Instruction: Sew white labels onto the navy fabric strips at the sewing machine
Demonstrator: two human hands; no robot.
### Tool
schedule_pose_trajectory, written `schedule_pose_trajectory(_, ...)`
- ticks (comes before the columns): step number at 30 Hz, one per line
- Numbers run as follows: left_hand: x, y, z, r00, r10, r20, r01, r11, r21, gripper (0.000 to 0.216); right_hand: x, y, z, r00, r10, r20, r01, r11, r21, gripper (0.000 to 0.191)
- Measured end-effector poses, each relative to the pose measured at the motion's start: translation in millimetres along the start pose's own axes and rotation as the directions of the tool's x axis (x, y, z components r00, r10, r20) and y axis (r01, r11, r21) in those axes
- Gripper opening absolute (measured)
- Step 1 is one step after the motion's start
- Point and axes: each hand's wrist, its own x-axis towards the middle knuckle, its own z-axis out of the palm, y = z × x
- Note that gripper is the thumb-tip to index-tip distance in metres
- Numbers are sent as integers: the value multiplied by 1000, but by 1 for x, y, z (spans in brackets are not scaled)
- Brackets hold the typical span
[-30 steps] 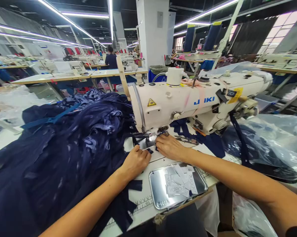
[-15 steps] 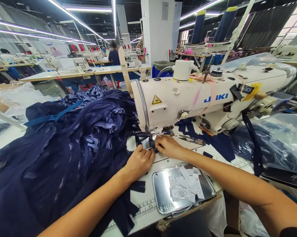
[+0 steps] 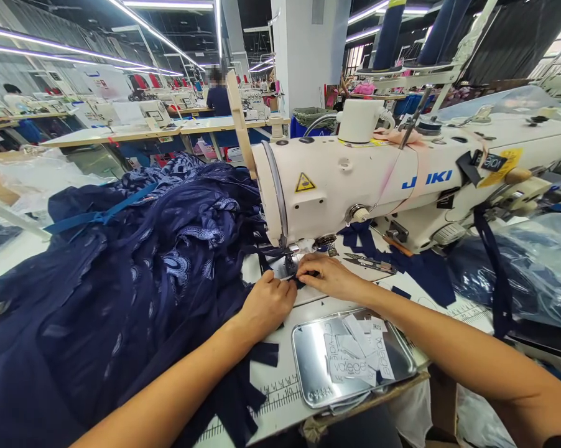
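A white sewing machine stands on the table in front of me. My left hand rests just left of the presser foot, fingers curled onto a small strip of navy fabric. My right hand lies on the other side of the foot, fingertips pinched on the same strip by the needle. A big heap of navy patterned cloth covers the table to my left.
A shiny metal tray with several white labels sits at the table's front edge. Small scissors lie behind my right hand. Clear plastic bags with dark cloth lie at right. Other sewing tables and a person stand far back.
Both hands have stayed at the presser foot, drawing a little closer together on the strip. My head has shifted, so the machine and tray sit slightly further right in view.
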Motion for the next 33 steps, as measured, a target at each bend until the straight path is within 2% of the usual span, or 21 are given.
schedule_pose_trajectory(2,1,0,1,1000,-7,21,7,1000,-20,20,-3,1,-2,999,-46,10,46,999,-1,13)
schedule_pose_trajectory(5,1,0,1,999,-12,41,14,999,-49,19,-11,-7,0,993,-113,30,116,974,-192,17)
schedule_pose_trajectory(8,-1,-1,-7,997,-22,72,27,997,-71,19,-19,-23,7,987,-145,73,162,861,-482,17)
schedule_pose_trajectory(11,-7,-5,-21,992,-57,110,65,995,-71,19,-21,-34,10,974,-161,161,227,741,-632,15)
schedule_pose_trajectory(13,-13,-7,-27,992,-57,112,70,991,-117,18,-19,-33,6,947,-211,241,319,695,-645,16)
schedule_pose_trajectory(16,-18,-10,-25,991,-46,127,85,943,-321,16,-13,-21,-6,881,-329,340,473,629,-617,19)
schedule_pose_trajectory(19,-13,-6,-14,979,-110,172,181,860,-477,16,-7,-5,-14,860,-364,356,509,602,-615,24)
schedule_pose_trajectory(25,11,8,-8,941,-244,236,320,871,-373,11,-2,13,-13,885,-377,272,460,625,-630,30)
schedule_pose_trajectory(33,14,11,-6,938,-276,209,332,886,-322,10,0,16,-13,896,-357,263,440,650,-619,39)
